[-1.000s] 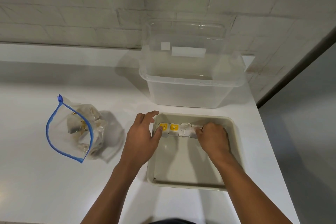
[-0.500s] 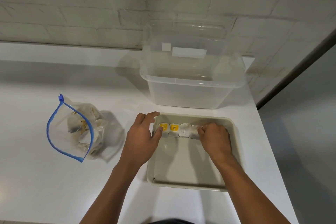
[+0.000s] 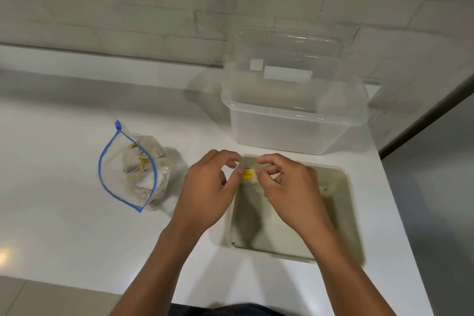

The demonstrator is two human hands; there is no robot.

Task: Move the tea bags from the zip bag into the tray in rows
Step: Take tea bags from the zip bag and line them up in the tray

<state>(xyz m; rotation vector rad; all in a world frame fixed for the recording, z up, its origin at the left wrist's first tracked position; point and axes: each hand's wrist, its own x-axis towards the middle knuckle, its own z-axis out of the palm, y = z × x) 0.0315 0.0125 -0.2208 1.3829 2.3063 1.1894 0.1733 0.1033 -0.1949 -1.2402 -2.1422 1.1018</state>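
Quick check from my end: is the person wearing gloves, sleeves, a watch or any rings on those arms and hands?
No. The left hand and right hand are bare, with no gloves, and no rings show on the fingers. Both forearms are uncovered from wrist to the bottom edge of the head view, with no sleeve, watch or band in sight. Only a strip of dark clothing shows between the arms.

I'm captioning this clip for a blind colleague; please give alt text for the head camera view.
Two hands, left hand and right hand, meet over the far edge of a beige tray, fingers around a yellow-labelled tea bag. An open zip bag of tea bags lies left; a clear tub stands behind.
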